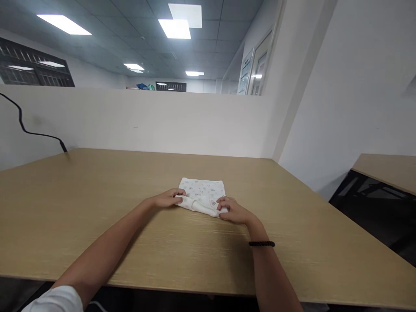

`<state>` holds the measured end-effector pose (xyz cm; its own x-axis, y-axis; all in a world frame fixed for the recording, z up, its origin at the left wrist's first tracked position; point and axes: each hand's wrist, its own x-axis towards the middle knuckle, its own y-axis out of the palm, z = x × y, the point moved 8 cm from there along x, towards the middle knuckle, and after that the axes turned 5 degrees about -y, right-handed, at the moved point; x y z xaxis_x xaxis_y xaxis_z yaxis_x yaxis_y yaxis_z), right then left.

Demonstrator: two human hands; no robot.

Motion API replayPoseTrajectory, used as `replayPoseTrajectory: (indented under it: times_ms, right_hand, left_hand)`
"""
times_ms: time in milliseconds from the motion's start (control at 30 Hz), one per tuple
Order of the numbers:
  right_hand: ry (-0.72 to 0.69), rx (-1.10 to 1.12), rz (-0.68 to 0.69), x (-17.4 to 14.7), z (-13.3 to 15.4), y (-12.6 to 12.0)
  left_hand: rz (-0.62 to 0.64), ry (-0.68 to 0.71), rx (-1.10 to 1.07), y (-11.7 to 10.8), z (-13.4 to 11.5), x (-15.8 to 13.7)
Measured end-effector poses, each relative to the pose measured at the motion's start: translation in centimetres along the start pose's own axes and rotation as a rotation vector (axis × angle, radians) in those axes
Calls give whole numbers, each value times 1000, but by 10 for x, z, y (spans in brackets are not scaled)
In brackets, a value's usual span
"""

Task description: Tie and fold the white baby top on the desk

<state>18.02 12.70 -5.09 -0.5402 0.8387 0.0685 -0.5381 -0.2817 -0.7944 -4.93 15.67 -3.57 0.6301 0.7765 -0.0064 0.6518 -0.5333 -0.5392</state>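
White printed cloth [206, 187] lying near the middle of the wooden table [97, 195], near edge bunching into a fold [203, 207], left hand [166, 199] clamping the fold's left end between thumb and fingers, right hand [234, 211] likewise clamping its right end, pale partition [182, 123] standing behind the table.

White partition [195, 125] behind a pale wooden table [97, 195] (bright ceiling lights [174, 29] above)

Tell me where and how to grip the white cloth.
The white cloth is probably best gripped at both ends of its raised near fold, from left and right; its far part lies flat, offering less to pinch. The left hand and right hand touch those ends.
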Motion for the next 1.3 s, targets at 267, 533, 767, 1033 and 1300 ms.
replayPoseTrajectory:
  times_ms: [267,533,767,1033,1300]
  right_hand:
    - [-59,143,-196,4,-3,-10]
    - [-47,217,-114,0,-11,-2]
    - [-137,144,-287,7,-19,-6]
    - [-229,-100,-451,12,-19,-5]
    - [-96,72,-508,12,-20,-12]
  left_hand:
    - [118,65,-13,9,8,0]
    - [23,63,-48,-2,15,0]
    - [-16,144,146,-7,25,1]
    - [-101,135,107,-16,35,6]
    - [-371,5,-235,-31,46,9]
